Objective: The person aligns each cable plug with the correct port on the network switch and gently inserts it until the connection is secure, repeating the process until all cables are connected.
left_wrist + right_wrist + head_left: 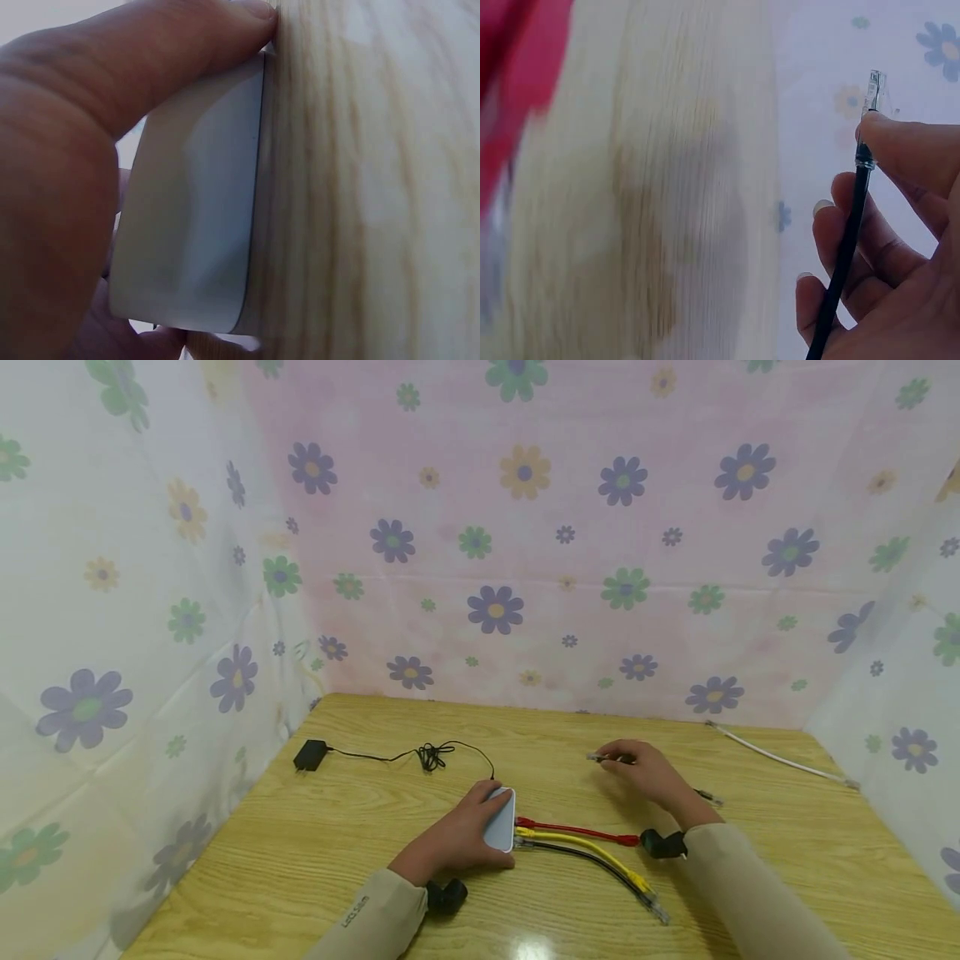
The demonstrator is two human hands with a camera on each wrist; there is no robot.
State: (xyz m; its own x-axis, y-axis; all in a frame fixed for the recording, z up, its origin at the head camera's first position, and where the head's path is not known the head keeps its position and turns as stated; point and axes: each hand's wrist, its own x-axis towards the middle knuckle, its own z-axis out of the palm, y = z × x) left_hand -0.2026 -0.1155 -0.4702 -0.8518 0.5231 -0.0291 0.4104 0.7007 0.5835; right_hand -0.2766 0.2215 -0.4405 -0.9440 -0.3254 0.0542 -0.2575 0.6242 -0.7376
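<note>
My left hand (453,839) grips a small white network switch (501,823) on the table, thumb along the near side and fingers at the far side. From the switch's right side run a red Ethernet cable (577,831), a yellow one (600,843) and a black one (581,852). Farther right, my right hand (648,771) pinches another black Ethernet cable (847,247) just behind its clear plug (874,91), between thumb and fingers. That plug points left, apart from the switch. The held cable's other end (708,797) shows beyond the right wrist.
A black power adapter (311,755) lies at the left, its bundled thin cord (431,757) leading to the switch. At the back right lies a white cable (780,758). Flowered cloth (525,552) encloses the wooden table (300,860) at the back and sides.
</note>
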